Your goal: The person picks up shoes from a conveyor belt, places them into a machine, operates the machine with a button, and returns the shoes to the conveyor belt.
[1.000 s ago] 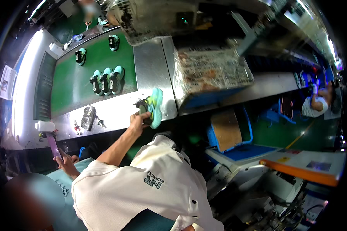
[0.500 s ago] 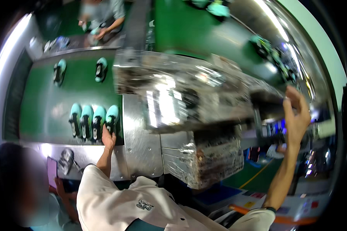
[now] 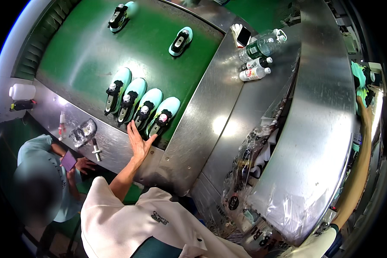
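A row of several mint-green and black shoes stands on the green conveyor belt (image 3: 86, 47), toes pointing away from me. My left hand (image 3: 139, 144) is at their heel end, fingers spread, closest to the rightmost shoe (image 3: 164, 115) and the shoe left of it (image 3: 147, 105). It grips neither; whether the fingertips touch them I cannot tell. Far to the right, my right hand (image 3: 365, 106) reaches beside bright green and teal shoes (image 3: 359, 79). Its fingers are mostly hidden there, so its hold is unclear.
Two more shoes lie farther up the belt, one (image 3: 181, 41) near its right side. Bottles (image 3: 256, 74) and a phone (image 3: 244, 37) rest on the metal ledge. A curved metal rail (image 3: 314, 150) and plastic-wrapped goods (image 3: 241, 176) separate my arms. A co-worker (image 3: 51, 172) sits at left.
My view has turned right. My left hand has drawn back from the rightmost shoe and spread its fingers. My right hand, raised before, now reaches to the green shoes at far right.
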Demonstrator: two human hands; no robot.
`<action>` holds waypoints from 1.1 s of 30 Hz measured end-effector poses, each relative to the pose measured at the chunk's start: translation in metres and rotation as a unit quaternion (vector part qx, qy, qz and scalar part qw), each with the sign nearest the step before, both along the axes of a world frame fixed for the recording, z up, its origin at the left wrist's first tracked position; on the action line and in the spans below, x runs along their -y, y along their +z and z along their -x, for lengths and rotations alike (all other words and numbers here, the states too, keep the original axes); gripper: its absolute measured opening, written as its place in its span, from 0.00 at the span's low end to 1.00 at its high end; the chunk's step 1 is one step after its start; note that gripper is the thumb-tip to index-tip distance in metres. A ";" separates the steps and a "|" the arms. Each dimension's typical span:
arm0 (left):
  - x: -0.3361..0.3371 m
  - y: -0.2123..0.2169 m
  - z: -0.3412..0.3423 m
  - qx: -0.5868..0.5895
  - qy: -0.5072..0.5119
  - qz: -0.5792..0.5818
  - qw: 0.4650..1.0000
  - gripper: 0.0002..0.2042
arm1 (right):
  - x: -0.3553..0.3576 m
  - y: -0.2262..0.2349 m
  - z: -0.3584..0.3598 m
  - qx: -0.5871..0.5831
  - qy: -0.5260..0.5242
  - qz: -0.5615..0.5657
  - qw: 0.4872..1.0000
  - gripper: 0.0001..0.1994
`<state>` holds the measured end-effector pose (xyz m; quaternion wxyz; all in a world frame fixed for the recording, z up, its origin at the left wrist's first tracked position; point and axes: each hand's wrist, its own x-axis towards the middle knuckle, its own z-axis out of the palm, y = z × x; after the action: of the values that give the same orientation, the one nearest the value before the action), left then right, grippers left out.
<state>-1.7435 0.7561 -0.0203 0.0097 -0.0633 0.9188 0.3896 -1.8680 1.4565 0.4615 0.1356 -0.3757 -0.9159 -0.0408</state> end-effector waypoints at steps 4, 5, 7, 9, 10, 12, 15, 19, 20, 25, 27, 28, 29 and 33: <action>-0.018 -0.007 -0.002 -0.017 0.039 -0.012 0.999 0.45 | 0.026 0.012 -0.039 -0.020 0.029 0.024 0.999 0.51; -0.019 -0.007 0.000 -0.029 0.040 -0.013 0.999 0.45 | 0.041 0.016 -0.057 -0.029 0.033 0.029 0.999 0.51; -0.023 -0.009 0.008 -0.057 0.030 -0.026 0.998 0.44 | 0.069 0.026 -0.116 -0.006 0.006 0.029 1.000 0.44; -0.022 -0.008 0.008 -0.085 -0.001 -0.016 0.996 0.43 | 0.133 0.033 -0.146 0.056 -0.006 0.154 0.986 0.34; -0.020 -0.011 0.007 -0.084 -0.036 0.001 0.996 0.42 | 0.132 0.039 -0.177 0.002 0.031 0.185 0.982 0.30; -0.014 -0.028 -0.003 -0.086 -0.055 0.009 0.995 0.43 | 0.169 0.029 -0.167 -0.030 -0.019 0.110 0.993 0.26; 0.003 -0.055 -0.014 -0.005 -0.064 -0.078 0.995 0.44 | 0.200 -0.003 -0.145 -0.137 0.014 -0.008 0.990 0.23; 0.012 -0.008 -0.045 0.001 -0.164 -0.107 0.981 0.37 | 0.226 0.003 -0.212 -0.243 0.123 -0.043 0.961 0.21; 0.003 0.017 -0.060 0.087 -0.189 -0.207 0.956 0.30 | 0.243 0.009 -0.240 -0.266 0.143 -0.024 0.953 0.23; -0.078 0.171 -0.150 0.471 -0.503 -0.427 0.585 0.30 | 0.370 0.019 -0.415 -0.287 0.293 0.056 0.911 0.25; -0.113 0.215 -0.187 0.580 -0.568 -0.470 0.348 0.39 | 0.423 0.015 -0.485 -0.206 0.260 0.158 0.930 0.24; -0.131 0.239 -0.207 0.628 -0.576 -0.442 0.282 0.40 | 0.448 0.006 -0.515 -0.202 0.258 0.177 0.928 0.24; -0.143 0.254 -0.229 0.694 -0.531 -0.415 0.255 0.44 | 0.470 -0.007 -0.540 -0.201 0.260 0.196 0.924 0.23; -0.142 0.294 -0.336 0.709 -0.651 -0.266 0.053 0.41 | 0.574 -0.066 -0.649 -0.173 0.075 0.201 0.961 0.23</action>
<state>-1.4076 0.8979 0.2733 0.9223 0.3213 -0.0202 0.2136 -1.2194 0.8826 0.3952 0.2167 -0.3270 -0.8932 0.2197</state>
